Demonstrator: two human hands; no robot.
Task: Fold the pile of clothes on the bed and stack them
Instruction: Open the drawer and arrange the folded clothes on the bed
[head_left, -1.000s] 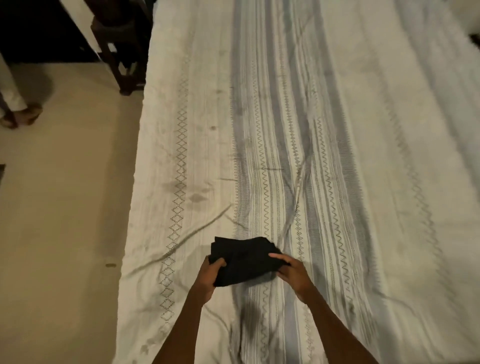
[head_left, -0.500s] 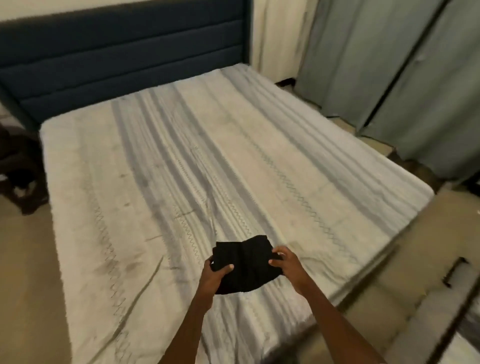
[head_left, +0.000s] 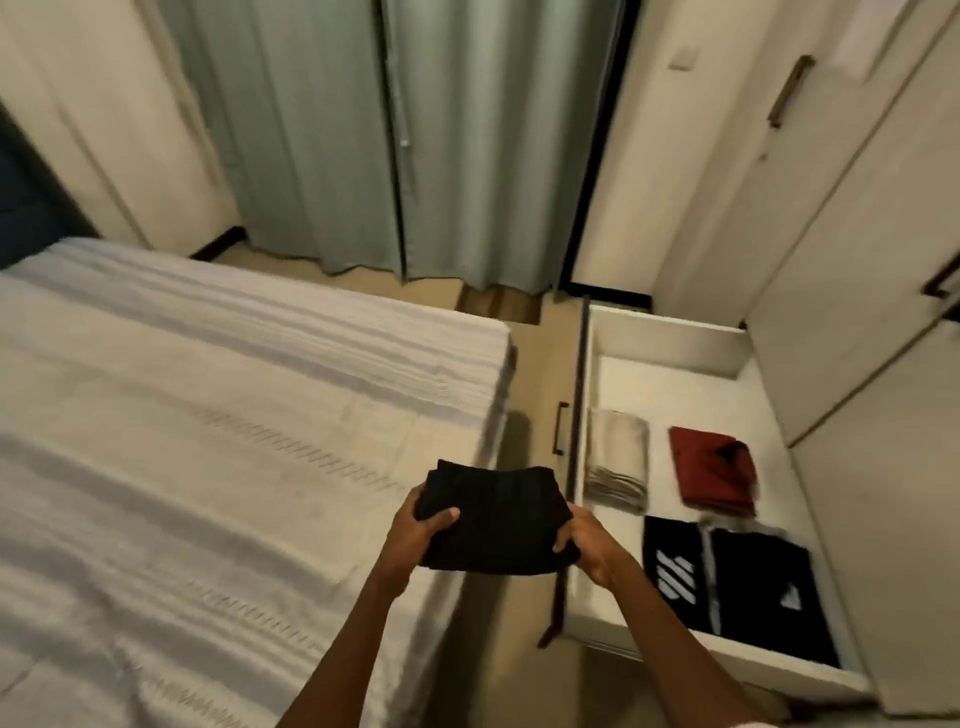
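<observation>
Two hands, left hand (head_left: 415, 527) and right hand (head_left: 587, 545), pinch folded black garment (head_left: 493, 519) above bed (head_left: 208, 467) edge; loose grip risks unfolding before drawer (head_left: 670, 343) at right.

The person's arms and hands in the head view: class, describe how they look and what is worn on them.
Both forearms are bare from wrist to the frame's lower edge. The left hand and right hand wear no gloves; no rings, watch or bracelet show. A pale strip at the bottom right corner beside the right arm may be a sleeve edge, too little visible to tell.

Both hands, left (head_left: 415, 527) and right (head_left: 587, 543), are extended forward with fingers curled, gripping.
</observation>
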